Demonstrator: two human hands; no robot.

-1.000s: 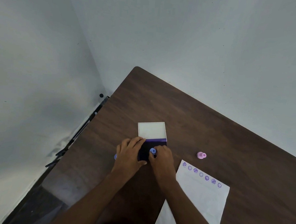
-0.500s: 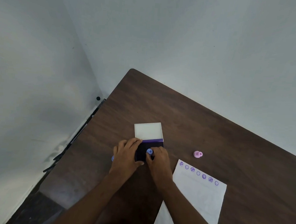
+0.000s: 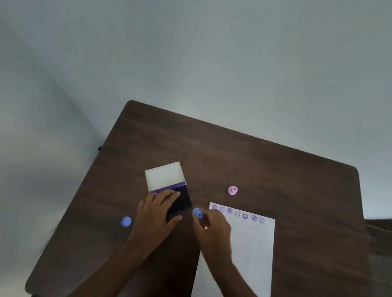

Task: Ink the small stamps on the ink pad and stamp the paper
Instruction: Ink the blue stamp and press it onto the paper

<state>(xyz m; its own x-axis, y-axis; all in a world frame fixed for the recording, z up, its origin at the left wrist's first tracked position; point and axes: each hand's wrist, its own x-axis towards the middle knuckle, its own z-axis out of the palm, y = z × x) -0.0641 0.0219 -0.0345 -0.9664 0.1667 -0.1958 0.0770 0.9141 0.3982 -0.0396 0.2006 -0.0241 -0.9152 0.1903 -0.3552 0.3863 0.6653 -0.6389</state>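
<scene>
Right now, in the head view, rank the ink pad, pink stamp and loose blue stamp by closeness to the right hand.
1. Ink pad, just left of the right hand.
2. Pink stamp, beyond it, slightly right.
3. Loose blue stamp, far left, past the left hand.

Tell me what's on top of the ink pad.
The left hand rests on the ink pad, covering its left part. The dark right part is bare. The blue stamp in the right hand is off it.

Left hand (image 3: pixel 156 214) lies flat; right hand (image 3: pixel 212 231) pinches.
</scene>
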